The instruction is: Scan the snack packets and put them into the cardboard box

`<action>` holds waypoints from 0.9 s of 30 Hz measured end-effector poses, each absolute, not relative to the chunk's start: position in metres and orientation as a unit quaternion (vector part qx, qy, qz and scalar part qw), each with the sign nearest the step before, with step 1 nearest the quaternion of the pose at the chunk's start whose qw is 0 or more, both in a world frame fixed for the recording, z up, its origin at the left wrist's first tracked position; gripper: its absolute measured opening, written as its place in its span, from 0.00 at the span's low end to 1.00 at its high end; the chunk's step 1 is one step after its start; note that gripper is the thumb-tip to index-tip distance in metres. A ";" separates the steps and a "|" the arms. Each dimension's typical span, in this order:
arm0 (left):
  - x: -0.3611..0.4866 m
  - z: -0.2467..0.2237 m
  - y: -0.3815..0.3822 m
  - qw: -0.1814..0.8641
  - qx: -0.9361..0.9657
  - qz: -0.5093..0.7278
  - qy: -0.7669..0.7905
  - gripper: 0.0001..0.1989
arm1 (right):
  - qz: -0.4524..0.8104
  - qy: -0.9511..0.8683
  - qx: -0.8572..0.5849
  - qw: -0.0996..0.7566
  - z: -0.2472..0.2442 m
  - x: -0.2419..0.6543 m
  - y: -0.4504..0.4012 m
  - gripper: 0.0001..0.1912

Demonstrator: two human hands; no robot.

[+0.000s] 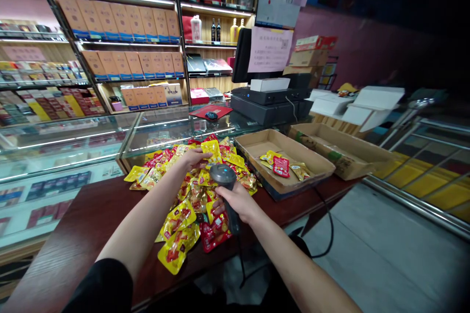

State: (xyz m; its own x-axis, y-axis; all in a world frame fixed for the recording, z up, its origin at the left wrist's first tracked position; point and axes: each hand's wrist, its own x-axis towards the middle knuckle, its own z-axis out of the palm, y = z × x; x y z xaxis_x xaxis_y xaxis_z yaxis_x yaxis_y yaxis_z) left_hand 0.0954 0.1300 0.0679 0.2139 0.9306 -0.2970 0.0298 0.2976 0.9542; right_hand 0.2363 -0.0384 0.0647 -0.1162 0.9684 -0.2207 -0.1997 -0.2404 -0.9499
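Note:
My right hand is wrapped round the handle of a dark handheld barcode scanner, its head pointing toward my left hand. My left hand pinches the edge of a yellow snack packet at the far side of a big heap. Red, yellow and gold snack packets make up this heap on the dark wooden counter. A red packet lies just under the scanner's handle. In a shallow cardboard tray to the right are several packets, among them a red one.
A second cardboard tray sits farther right. Behind the heap are a mouse on a red pad, a monitor and a black cash drawer. The scanner's cable hangs past the counter edge. A metal railing stands right.

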 end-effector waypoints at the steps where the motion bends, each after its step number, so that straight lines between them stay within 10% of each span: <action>1: 0.095 0.068 0.130 0.622 0.470 0.362 0.511 0.20 | 0.628 -0.404 -0.475 0.465 0.065 0.236 -0.039 0.10; 27: 0.095 0.078 0.116 0.606 0.506 0.333 0.516 0.20 | 0.513 -0.396 -0.509 0.566 0.079 0.260 -0.014 0.04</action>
